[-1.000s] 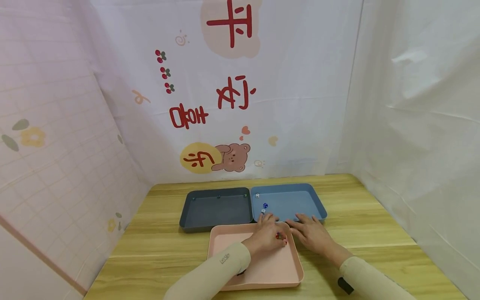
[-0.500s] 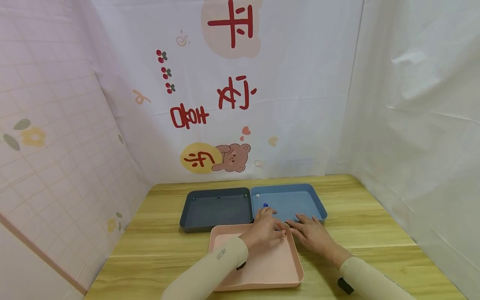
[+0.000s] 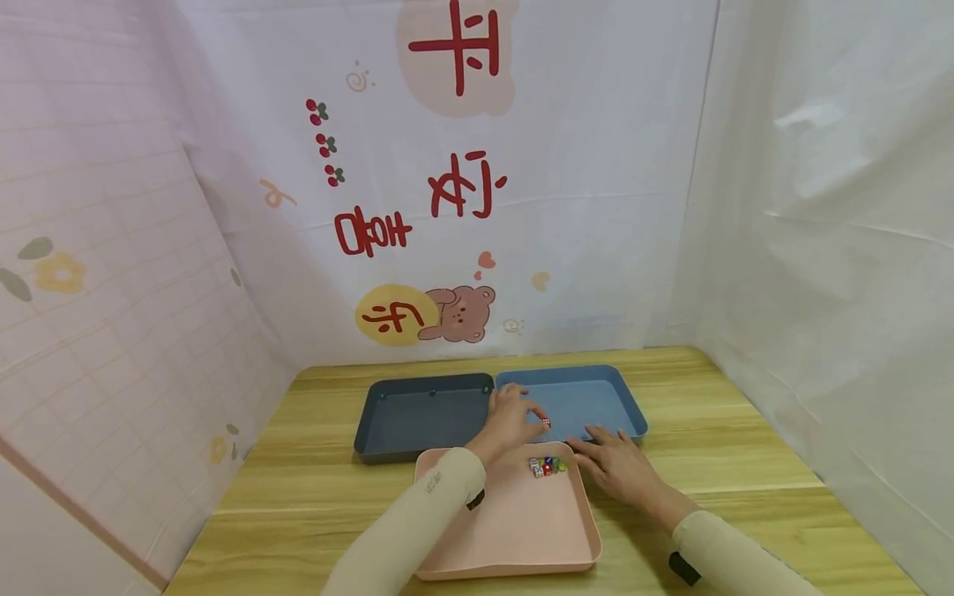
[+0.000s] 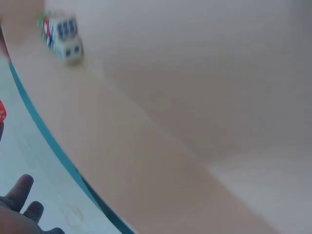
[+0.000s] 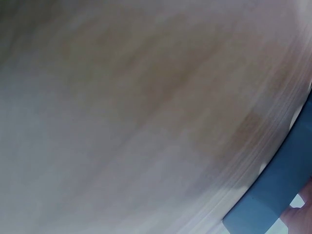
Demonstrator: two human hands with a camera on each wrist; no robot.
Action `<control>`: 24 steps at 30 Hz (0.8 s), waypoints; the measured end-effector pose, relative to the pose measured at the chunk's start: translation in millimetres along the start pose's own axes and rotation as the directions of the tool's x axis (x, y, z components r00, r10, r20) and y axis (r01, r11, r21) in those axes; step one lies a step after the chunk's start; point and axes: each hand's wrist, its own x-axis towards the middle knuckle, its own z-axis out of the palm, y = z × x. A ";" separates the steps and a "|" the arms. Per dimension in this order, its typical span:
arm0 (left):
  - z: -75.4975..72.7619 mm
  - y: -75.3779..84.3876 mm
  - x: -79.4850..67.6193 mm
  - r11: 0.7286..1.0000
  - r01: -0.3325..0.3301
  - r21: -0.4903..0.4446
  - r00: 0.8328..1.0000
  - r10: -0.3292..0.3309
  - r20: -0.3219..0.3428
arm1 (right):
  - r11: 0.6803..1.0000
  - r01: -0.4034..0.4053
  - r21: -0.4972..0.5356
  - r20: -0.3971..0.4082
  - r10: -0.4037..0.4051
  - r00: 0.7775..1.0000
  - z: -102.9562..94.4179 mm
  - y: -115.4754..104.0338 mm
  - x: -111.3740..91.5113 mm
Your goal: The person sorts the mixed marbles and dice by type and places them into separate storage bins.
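Observation:
My left hand [image 3: 509, 420] pinches a red die [image 3: 546, 422] with white pips over the front left of the blue tray [image 3: 589, 407]. The same die [image 4: 2, 113] shows at the left edge of the left wrist view. Several mixed-colour dice [image 3: 548, 467] sit together in the far right corner of the pink tray [image 3: 507, 534], below my left hand. With fingers spread, my right hand [image 3: 624, 472] rests at the blue tray's front edge, near the pink tray's far right corner. The left hand hides most of the blue tray's left end.
A dark grey tray [image 3: 428, 422] stands left of the blue one, with a few small dark dice along its back wall. All three trays lie on a wood-grain table [image 3: 298, 488]. White printed cloth [image 3: 596, 207] hangs behind and at both sides.
My left hand has moved from the pink tray forward to the blue tray, carrying the red die. The dice in the pink tray's corner are uncovered now. My right hand has stayed put.

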 end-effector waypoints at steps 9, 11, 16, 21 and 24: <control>-7.4 -16.3 23.7 0.991 0.117 -0.056 0.990 -0.121 -0.077 | 1.000 -0.021 -0.012 0.022 0.021 1.000 1.3 2.6 0.4; -8.6 -21.0 28.1 0.989 0.128 -0.070 0.986 -0.134 -0.096 | 1.000 -0.026 -0.013 0.028 0.026 0.999 1.4 2.6 0.6; -8.9 -32.5 37.1 0.985 0.142 -0.101 0.975 -0.157 -0.159 | 0.999 -0.034 -0.005 0.042 0.034 0.999 0.4 2.2 1.5; -8.3 -39.7 40.3 0.973 0.198 -0.122 0.959 -0.218 -0.183 | 0.999 -0.035 0.007 0.038 0.034 0.999 0.2 1.8 1.7; -6.8 -42.5 39.6 0.964 0.236 -0.120 0.952 -0.254 -0.170 | 1.000 -0.030 0.005 0.024 0.030 0.999 1.1 2.4 1.4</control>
